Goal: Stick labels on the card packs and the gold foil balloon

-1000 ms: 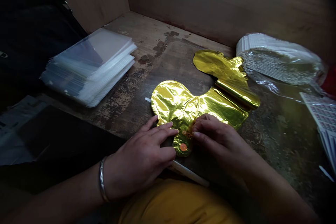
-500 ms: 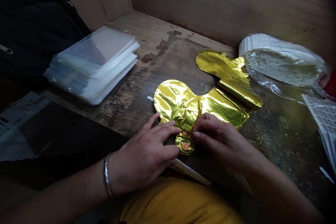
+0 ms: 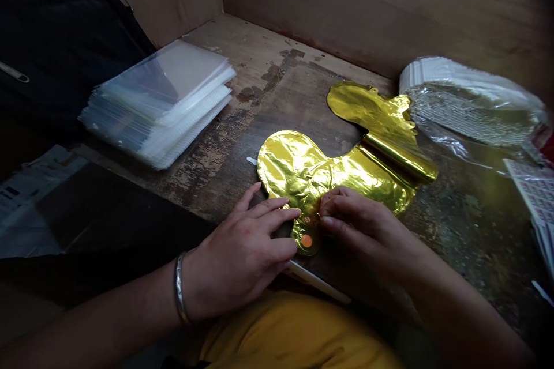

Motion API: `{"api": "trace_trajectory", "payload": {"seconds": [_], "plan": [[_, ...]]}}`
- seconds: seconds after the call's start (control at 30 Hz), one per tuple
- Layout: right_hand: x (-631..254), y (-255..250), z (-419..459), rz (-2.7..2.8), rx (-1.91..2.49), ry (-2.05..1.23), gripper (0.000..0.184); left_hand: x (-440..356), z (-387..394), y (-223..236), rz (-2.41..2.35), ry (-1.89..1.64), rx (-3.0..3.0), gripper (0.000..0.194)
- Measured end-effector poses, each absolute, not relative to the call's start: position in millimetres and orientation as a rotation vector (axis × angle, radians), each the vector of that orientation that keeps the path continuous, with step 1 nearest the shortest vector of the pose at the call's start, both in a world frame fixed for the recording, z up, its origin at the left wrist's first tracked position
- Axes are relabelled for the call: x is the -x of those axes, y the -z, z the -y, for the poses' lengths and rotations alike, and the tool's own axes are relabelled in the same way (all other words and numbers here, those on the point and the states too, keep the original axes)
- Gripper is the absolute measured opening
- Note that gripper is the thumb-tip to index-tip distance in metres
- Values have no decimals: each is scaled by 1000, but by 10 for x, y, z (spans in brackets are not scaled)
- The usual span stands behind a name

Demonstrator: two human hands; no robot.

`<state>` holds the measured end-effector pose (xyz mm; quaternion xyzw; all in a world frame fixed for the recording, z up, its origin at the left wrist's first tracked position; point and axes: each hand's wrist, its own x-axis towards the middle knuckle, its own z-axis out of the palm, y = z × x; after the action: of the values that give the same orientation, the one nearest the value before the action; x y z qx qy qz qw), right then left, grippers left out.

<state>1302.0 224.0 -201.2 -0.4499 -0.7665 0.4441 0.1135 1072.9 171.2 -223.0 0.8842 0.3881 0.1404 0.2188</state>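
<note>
Your gold foil piece (image 3: 341, 176) lies flat, creased, on the desk (image 3: 298, 104); rolled fold (image 3: 400, 158) across its right part, orange dot (image 3: 306, 240) on your near tab (image 3: 305, 251).

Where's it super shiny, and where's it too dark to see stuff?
Head view: bright glare streaks the wrinkled gold foil; head view: little glints shine on the clear wrapping at right; head view: the dark bag at left mostly sinks into shadow.

silver-coloured bangle (image 3: 178, 288) on left wrist (image 3: 194, 286), bare forearms (image 3: 115, 312), mustard-yellow clothing (image 3: 285, 331)
</note>
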Motion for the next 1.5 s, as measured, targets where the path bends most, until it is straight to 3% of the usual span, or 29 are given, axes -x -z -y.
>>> {"api": "trace_trajectory", "payload": {"seconds": [0.43, 1.5], "plan": [[-12998, 2018, -2283, 2141, 1286, -1421, 15, -10726, -1719, 2216, -1084, -382, -2450, 20], [-12972, 2010, -2298, 2251, 1345, -1331, 15, -10721, -1722, 2235, -1081, -385, -2453, 21]]}}
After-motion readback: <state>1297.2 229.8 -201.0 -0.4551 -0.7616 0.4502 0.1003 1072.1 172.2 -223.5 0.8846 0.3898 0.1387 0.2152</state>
